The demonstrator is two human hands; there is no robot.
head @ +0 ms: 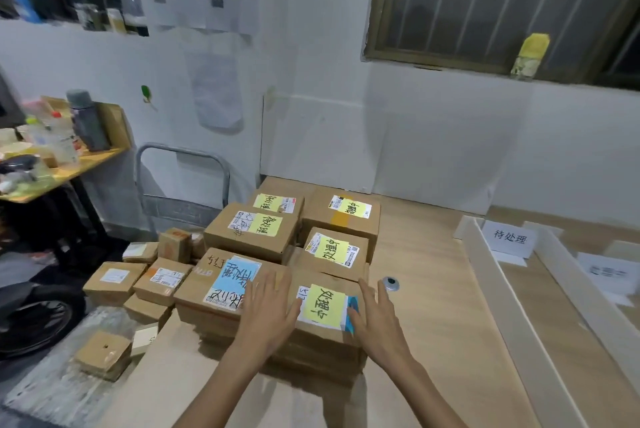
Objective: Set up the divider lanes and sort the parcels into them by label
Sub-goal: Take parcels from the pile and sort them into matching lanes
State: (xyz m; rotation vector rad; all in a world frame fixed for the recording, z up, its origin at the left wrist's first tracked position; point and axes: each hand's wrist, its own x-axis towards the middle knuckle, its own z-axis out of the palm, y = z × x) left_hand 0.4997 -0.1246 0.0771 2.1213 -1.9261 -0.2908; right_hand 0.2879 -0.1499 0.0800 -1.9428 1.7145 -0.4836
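Several cardboard parcels with handwritten labels are stacked at the left of a wooden table (433,289). The nearest parcel (325,327) carries a yellow label. My left hand (268,310) lies flat with spread fingers on its left edge, partly over the neighbouring blue-labelled parcel (221,285). My right hand (374,315) rests on its right edge, fingers apart. Neither hand has lifted anything. White divider strips (498,289) form lanes at the right, with a white paper lane sign (509,239) standing between them.
A small round metal piece (390,284) lies on the table right of the stack. More small boxes (114,282) sit on the floor at the left, near a folded trolley (183,181) and a cluttered side shelf (52,164). A second sign (609,271) lies in the far-right lane.
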